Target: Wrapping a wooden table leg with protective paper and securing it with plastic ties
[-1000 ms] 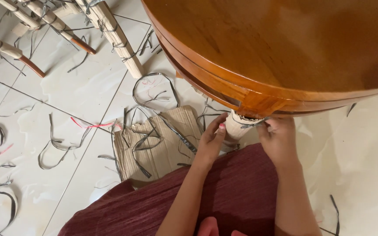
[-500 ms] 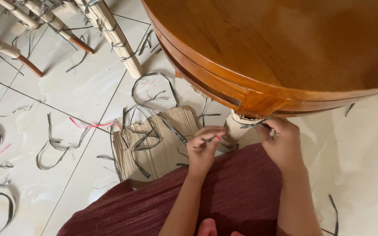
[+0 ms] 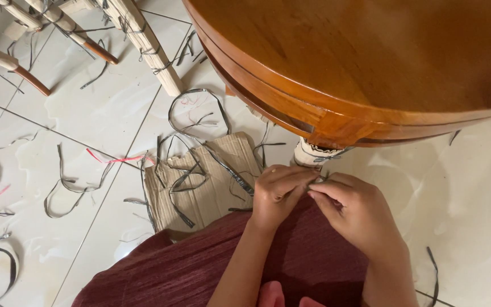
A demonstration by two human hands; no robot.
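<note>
Warm, moderately bright indoor light fills the scene; the round wooden table (image 3: 382, 62) is the landmark; its polished top carries a soft sheen, darkening toward its right edge; beneath its rim a deep shadow hides the top of the wrapped table leg (image 3: 313, 154); left of the table the glossy white floor tiles (image 3: 86, 119) show pale, blotchy glare; focus is sharp throughout; no motion blur is visible.

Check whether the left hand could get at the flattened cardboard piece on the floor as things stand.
Probably yes. The left hand sits just right of the cardboard piece, with only loose dark strips lying on it; nothing stands between them, though its fingertips meet the right hand.
</note>
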